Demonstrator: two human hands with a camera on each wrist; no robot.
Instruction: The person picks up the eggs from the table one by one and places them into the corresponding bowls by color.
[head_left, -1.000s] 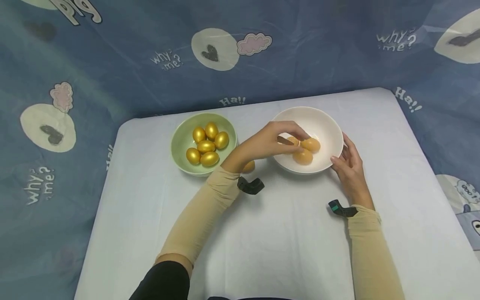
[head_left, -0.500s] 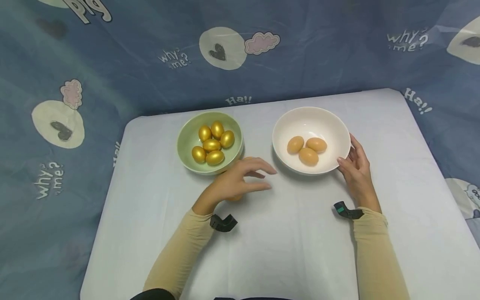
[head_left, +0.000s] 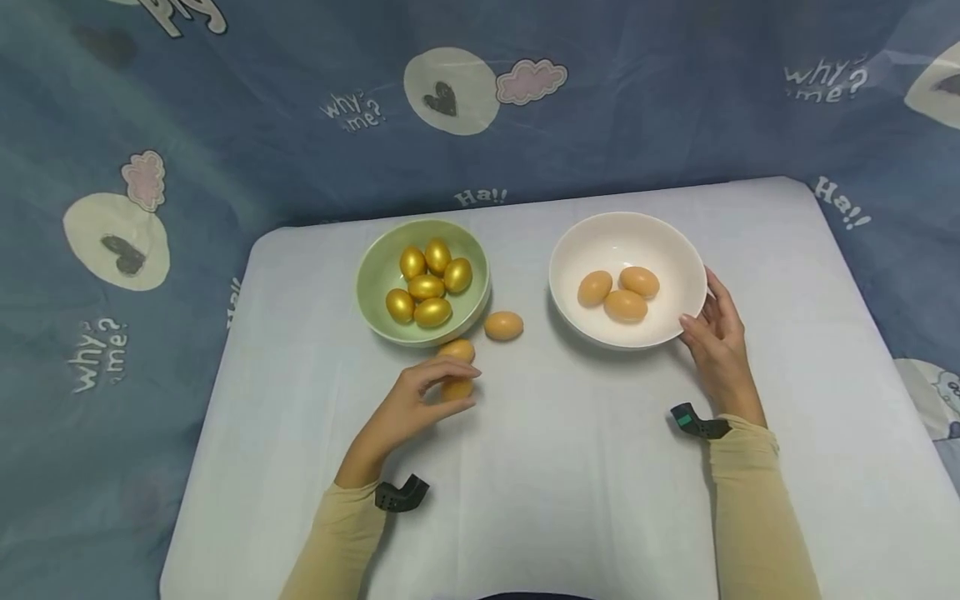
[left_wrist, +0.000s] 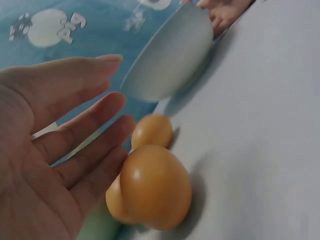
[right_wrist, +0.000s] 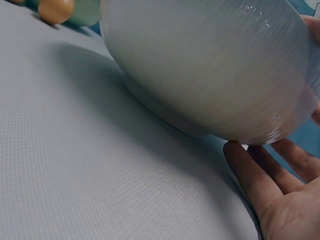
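My left hand (head_left: 412, 402) is around the nearest of three light-brown eggs on the table, its thumb and fingers spread apart. In the left wrist view this egg (left_wrist: 156, 187) lies just beyond the fingertips, with nothing in the palm. Another brown egg (head_left: 456, 350) sits right behind it, against the green bowl in the head view, and a third brown egg (head_left: 504, 326) lies farther right. With thumb at the rim and fingers beneath, my right hand (head_left: 718, 358) holds the white bowl (head_left: 626, 237), which contains three brown eggs (head_left: 626, 307).
At the back left stands a green bowl (head_left: 377, 279) with several shiny golden eggs (head_left: 426, 287) in it. A white cloth (head_left: 555, 467) covers the table, and a blue printed curtain (head_left: 637, 100) hangs behind and at the sides.
My left hand has drawn back from inside the white bowl, leftward and nearer, to the eggs beside the green bowl. Three eggs now lie uncovered in the white bowl; my right hand keeps its hold.
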